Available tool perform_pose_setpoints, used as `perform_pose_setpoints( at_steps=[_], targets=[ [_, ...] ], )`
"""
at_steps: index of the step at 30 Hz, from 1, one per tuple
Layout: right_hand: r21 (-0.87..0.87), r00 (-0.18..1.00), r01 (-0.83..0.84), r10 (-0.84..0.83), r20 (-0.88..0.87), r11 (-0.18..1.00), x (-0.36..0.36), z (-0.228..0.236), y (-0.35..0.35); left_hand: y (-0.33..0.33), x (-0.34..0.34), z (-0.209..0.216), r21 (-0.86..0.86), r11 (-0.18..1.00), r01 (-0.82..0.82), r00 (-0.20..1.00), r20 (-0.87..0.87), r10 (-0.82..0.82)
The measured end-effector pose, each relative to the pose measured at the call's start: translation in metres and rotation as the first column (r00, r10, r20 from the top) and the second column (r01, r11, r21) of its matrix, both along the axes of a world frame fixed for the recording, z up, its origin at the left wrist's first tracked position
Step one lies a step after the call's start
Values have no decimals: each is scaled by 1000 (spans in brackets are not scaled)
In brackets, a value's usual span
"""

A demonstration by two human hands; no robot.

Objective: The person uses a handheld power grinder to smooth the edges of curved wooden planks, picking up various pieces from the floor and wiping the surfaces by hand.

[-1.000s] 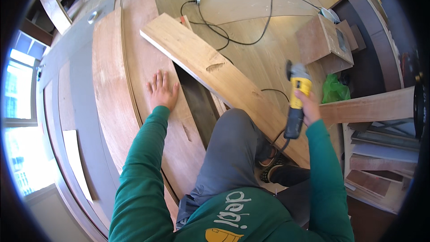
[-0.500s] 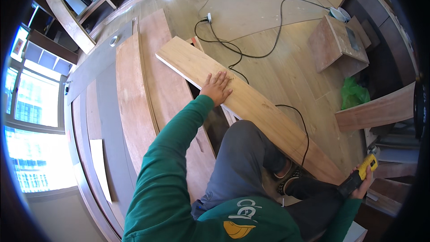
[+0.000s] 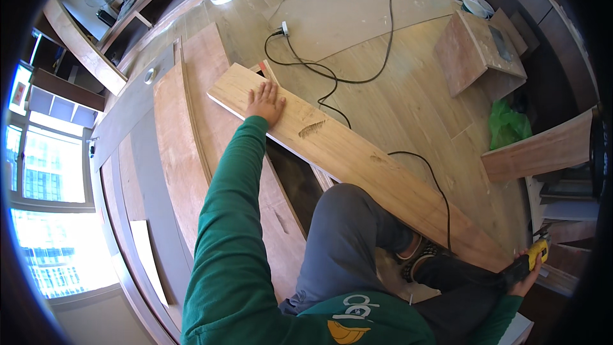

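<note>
My left hand [image 3: 267,103] lies flat on a long light-wood board [image 3: 357,160], its fingers spread near the far left end. A dark patch of what looks like dust or scuffing shows on the board beside it. The board runs diagonally past my bent knee toward the lower right. At the right edge my right hand [image 3: 525,280] is closed round a yellow-and-black power tool [image 3: 534,257] with a metal head. The tool is held close to the board's lower end; its exact kind is hard to make out.
A black cord [image 3: 391,25] crosses the floor with a white plug connector [image 3: 285,27]. Plywood panels [image 3: 182,128] lie to the left. On the right stand a wooden box [image 3: 471,54], a green plastic bag [image 3: 509,124] and a slanted plank [image 3: 539,147].
My left hand has slid along the board toward its far left end, uncovering the dark patch. My right hand has moved the power tool slightly right and down. The whole view has shifted.
</note>
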State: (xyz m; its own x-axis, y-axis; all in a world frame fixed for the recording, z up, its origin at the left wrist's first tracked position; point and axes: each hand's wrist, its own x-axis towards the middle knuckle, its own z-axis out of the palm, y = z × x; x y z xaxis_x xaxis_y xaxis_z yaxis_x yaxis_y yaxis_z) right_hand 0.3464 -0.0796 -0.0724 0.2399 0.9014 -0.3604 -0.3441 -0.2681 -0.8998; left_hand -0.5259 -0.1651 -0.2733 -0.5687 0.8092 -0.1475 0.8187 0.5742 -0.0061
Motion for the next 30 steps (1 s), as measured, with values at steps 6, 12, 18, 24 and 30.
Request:
perform_pose_setpoints(
  at_steps=[6, 12, 18, 24, 30],
  targets=[
    [-27, 998, 59, -59, -11, 998, 3, 2, 2, -12, -62, 5, -10, 966, -259, 966, -25, 259],
    [-19, 991, 134, -134, 4, 991, -8, 4, 2, -36, -116, 14, -22, 872, -489, 871, -56, 487],
    [-36, 978, 194, -191, 80, 980, -22, 9, 0, -18, -126, 14, -41, 839, -543, 839, -62, 540],
    [-18, 979, 172, -169, 113, 985, -22, 8, 4, 12, -109, 8, 9, 946, -325, 942, -81, 325],
    [-28, 978, 171, -166, 124, 985, -34, 14, 7, 18, -78, -4, -9, 993, -119, 988, -102, 118]
  ],
)
